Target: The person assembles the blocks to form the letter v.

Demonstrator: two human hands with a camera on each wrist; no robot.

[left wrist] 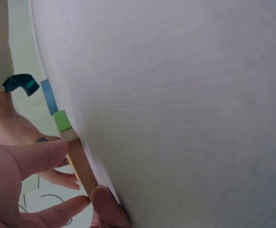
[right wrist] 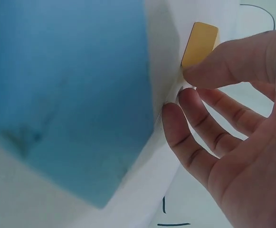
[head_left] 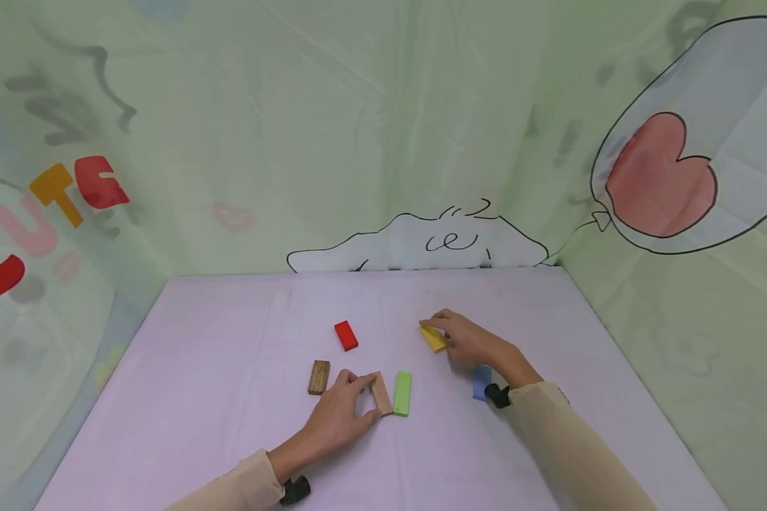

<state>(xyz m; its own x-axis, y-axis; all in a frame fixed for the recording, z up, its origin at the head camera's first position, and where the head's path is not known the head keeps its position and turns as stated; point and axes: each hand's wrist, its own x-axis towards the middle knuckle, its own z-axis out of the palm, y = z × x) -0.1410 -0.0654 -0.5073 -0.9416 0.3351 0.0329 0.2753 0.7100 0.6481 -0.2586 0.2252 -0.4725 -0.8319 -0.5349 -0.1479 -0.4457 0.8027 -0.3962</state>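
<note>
My left hand (head_left: 337, 415) pinches a plain light-wood block (head_left: 381, 394) by its two ends, thumb at the near end and fingers at the far one. Close along that block's right side lies a light green block (head_left: 403, 394); in the left wrist view the green block (left wrist: 61, 121) shows just past the wooden block (left wrist: 80, 164). Farther back on the right, my right hand (head_left: 473, 342) holds a yellow block (head_left: 433, 338) between thumb and index finger. The right wrist view shows the thumb against one end of the yellow block (right wrist: 200, 45); the index fingertip is hidden there.
A red block (head_left: 346, 336) lies at the back, left of the yellow one. The dark brown block (head_left: 319, 377) is left of my left hand. Partly under my right wrist sits a blue block (head_left: 481, 383). Printed cloth walls (head_left: 358, 142) border the pale tabletop (head_left: 217, 369).
</note>
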